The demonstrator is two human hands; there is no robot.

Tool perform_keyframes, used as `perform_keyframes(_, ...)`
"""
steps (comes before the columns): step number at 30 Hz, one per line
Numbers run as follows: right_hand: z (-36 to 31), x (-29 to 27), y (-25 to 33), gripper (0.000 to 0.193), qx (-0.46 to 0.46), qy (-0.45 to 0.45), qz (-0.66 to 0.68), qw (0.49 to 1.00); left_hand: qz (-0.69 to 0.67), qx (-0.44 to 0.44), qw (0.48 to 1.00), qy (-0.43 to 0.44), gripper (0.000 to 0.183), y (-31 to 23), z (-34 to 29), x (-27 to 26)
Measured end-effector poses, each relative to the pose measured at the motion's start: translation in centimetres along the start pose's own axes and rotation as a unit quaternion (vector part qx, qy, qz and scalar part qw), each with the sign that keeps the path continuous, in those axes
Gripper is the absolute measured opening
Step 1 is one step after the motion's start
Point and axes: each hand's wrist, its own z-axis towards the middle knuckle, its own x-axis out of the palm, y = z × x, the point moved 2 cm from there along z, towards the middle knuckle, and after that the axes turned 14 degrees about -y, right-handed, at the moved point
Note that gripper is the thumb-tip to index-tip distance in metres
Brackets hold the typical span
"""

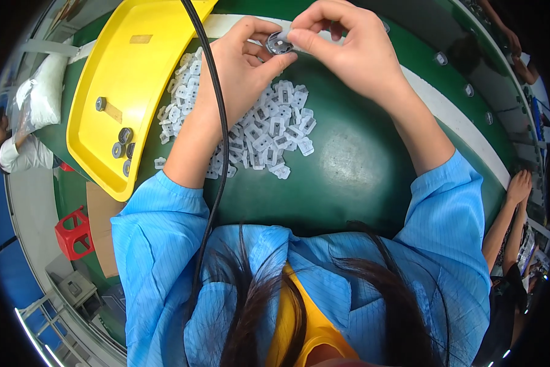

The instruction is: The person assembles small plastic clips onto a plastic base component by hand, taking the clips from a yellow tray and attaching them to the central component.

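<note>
At the far side of the table my left hand point(238, 73) grips a small round dark grey part point(275, 46) between thumb and fingers. A pale spot shows at its middle. My right hand point(354, 52) is pinched over the part's right edge, and a small whitish piece point(284, 37) shows at its fingertips, partly hidden. Beneath and beside my left forearm lies a loose heap of translucent whitish plastic pieces point(265, 131). Several similar round dark parts point(118, 150) rest in the yellow tray point(113, 67) on the left.
A black cable point(217, 92) hangs across the view over my left forearm. The green table point(342, 165) has a pale strip along its far side. A white bag point(45, 92) stands left of the tray, a red stool point(74, 233) below. Another person's hands point(519, 186) show at far right.
</note>
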Motion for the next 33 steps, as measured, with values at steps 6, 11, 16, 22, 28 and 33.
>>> perform_keyframes(6, -1.6, 2.3, -2.5, 0.017, 0.297, -0.020, 0.215, 0.930, 0.113, 0.130, 0.979, -0.111, 0.033, 0.0, -0.1, 0.2)
perform_keyframes(11, -1.4, 2.1, -2.3, 0.019, 0.339, 0.024, 0.293, 0.894, 0.115, 0.154, 0.975, -0.111, 0.030, -0.4, -0.2, 0.2)
perform_keyframes(16, -1.2, 2.1, -3.0, 0.017, 0.323, -0.014, 0.274, 0.906, 0.094, 0.225, 0.964, -0.103, 0.031, -1.2, 0.0, 0.4)
perform_keyframes(22, -1.2, 1.3, -4.0, 0.016, 0.382, 0.145, 0.328, 0.852, 0.089, 0.276, 0.953, -0.090, 0.038, -0.8, -0.1, 0.3)
perform_keyframes(28, -1.0, 0.9, -2.5, 0.012, 0.284, 0.133, 0.165, 0.935, 0.192, 0.353, 0.915, -0.041, 0.036, -1.3, 0.0, -0.6)
perform_keyframes(33, -0.5, 0.5, -1.7, 0.017, 0.307, 0.083, 0.320, 0.892, 0.121, 0.320, 0.933, -0.107, 0.038, -1.8, -0.1, -0.5)
